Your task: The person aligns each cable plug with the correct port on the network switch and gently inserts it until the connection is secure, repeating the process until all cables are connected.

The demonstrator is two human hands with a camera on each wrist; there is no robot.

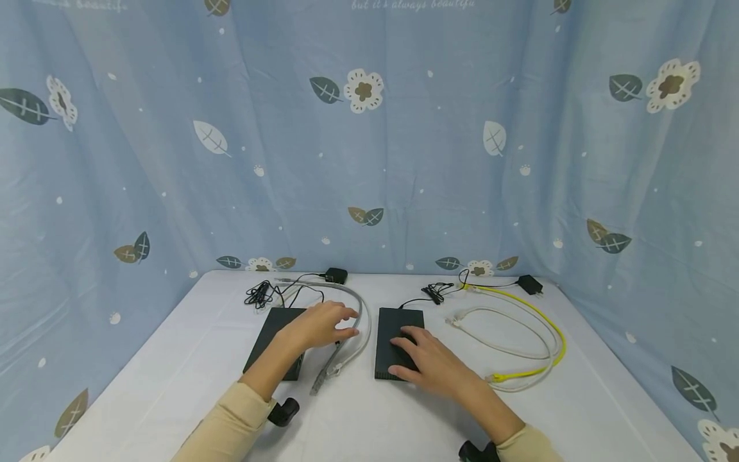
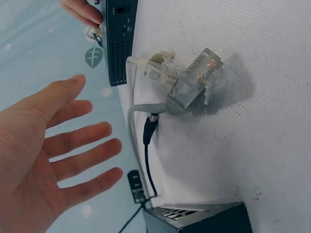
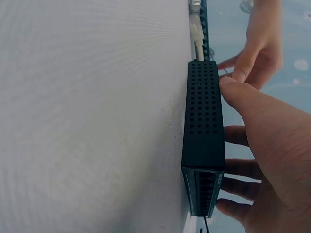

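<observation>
My right hand (image 1: 430,362) rests its spread fingertips on the top of a black network switch (image 1: 383,346), which lies flat on the table. In the right wrist view its vented side faces me, with the thumb at the upper edge. My left hand (image 1: 319,324) hovers with loosely spread fingers between the two switches, holding nothing. Under it runs a grey network cable (image 1: 351,292) beside a white one (image 1: 359,354); their clear plugs (image 2: 199,73) lie close together in the left wrist view. A second black switch (image 1: 268,340), partly hidden by my left forearm, shows a row of ports.
Behind the left switch lie a bundled black cord (image 1: 260,294) and a power adapter (image 1: 336,275). Another adapter (image 1: 529,284) sits at the back right. A yellow cable (image 1: 545,317) and a white cable (image 1: 491,346) loop right of my right hand. A patterned curtain (image 1: 369,160) surrounds the table.
</observation>
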